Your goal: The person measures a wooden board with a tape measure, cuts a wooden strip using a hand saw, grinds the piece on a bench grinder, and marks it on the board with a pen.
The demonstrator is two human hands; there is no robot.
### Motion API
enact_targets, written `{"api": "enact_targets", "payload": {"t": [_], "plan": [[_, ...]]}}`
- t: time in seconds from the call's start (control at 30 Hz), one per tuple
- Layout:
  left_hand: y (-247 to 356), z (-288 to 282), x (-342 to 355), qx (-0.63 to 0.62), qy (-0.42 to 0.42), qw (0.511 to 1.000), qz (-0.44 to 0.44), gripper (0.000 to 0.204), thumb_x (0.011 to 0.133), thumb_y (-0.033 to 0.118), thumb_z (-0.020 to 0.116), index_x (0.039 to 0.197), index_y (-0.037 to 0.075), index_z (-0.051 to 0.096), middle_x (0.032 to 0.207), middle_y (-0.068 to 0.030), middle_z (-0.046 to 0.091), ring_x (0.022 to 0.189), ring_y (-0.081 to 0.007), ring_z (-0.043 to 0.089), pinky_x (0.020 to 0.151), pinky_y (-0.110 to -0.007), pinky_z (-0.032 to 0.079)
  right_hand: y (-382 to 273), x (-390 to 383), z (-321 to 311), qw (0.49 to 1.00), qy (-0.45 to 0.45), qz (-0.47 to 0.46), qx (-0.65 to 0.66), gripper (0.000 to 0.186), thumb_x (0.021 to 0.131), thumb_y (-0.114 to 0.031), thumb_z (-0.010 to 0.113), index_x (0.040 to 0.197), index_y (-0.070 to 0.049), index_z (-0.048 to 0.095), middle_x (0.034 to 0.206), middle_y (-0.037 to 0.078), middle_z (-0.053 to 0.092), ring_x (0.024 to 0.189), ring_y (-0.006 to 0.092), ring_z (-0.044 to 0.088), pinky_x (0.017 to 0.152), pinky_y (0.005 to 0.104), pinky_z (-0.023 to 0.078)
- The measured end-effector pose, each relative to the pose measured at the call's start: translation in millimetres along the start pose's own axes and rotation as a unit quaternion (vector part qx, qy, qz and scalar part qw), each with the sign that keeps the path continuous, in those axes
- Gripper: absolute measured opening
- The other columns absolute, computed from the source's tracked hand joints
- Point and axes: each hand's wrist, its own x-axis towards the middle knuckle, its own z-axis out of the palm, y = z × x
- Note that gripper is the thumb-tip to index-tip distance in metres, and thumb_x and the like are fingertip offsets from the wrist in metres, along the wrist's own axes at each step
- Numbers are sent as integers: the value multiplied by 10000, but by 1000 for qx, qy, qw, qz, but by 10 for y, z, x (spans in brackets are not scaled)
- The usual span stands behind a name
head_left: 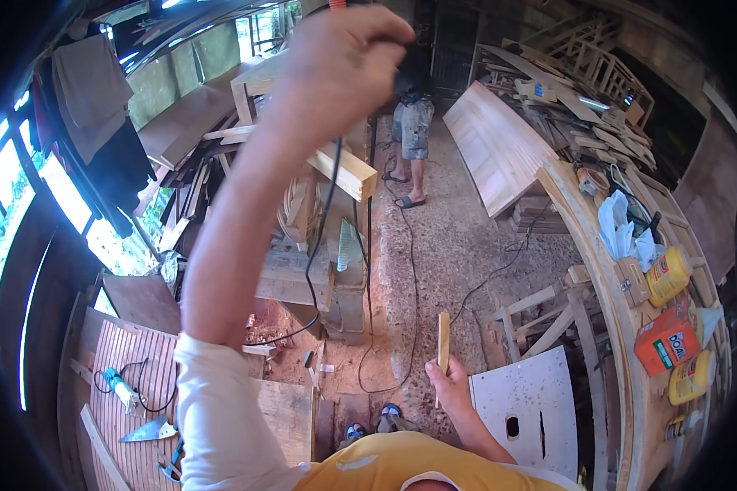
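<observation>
My left arm stretches up across the view, and my left hand (348,61) is at the top with its fingers curled closed. A small red piece (337,4) shows just behind that hand at the upper edge; whether the fingers hold anything is hidden. A black cable (319,237) hangs down past the raised forearm. Low in the middle, my right hand (452,386) grips a narrow strip of wood (443,340), held upright. Beyond the left forearm a squared timber beam (348,173) juts out.
A workbench (561,196) on the right carries yellow containers (668,277), an orange box (665,337) and a plastic bag (618,225). A person (413,131) stands ahead. Cords (415,286) cross the floor. At lower left a slatted surface holds a power tool (123,394) and a handsaw (149,430).
</observation>
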Motion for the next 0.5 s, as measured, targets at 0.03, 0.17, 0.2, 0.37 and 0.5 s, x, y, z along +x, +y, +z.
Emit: {"api": "enact_targets", "payload": {"t": [0.03,0.17,0.2,0.37,0.5], "plan": [[12,-105,64,7,-14,1000,-6,165,874,67,709,1027,71,771,858,-137,743,873,-341,709,826,-422,552,-9,-14,23,1000,-6,6,-6,172,1018,-199,718,954,-86,607,738,-58,535,634,38,471,564,229,384],[407,-486,197,40,-109,991,-70,108,977,20,651,1038,-13,733,790,2,674,711,-57,585,625,-259,455,32,72,50,998,-35,-31,-35,188,1017,-215,725,945,-87,608,736,-59,537,621,38,471,554,229,383],[318,-430,227,61,-104,988,-92,153,972,7,642,1096,-7,730,770,10,648,710,-50,560,629,-257,447,19,109,45,998,-39,-34,-26,194,1017,-222,727,944,-88,608,735,-60,539,614,38,469,548,230,383],[110,-304,229,130,-60,988,62,152,958,-13,610,1087,-11,692,782,-105,699,721,-195,665,659,-349,497,52,340,-155,999,-48,-6,13,201,1018,-236,729,947,-93,607,734,-61,542,597,37,464,526,237,381],[272,-235,278,310,-50,948,53,105,939,-16,589,1029,-20,643,865,-254,701,796,-421,705,720,-466,530,15,533,-368,998,-53,-38,-20,188,1019,-218,723,956,-71,624,758,-68,536,667,35,477,585,248,410]]}}
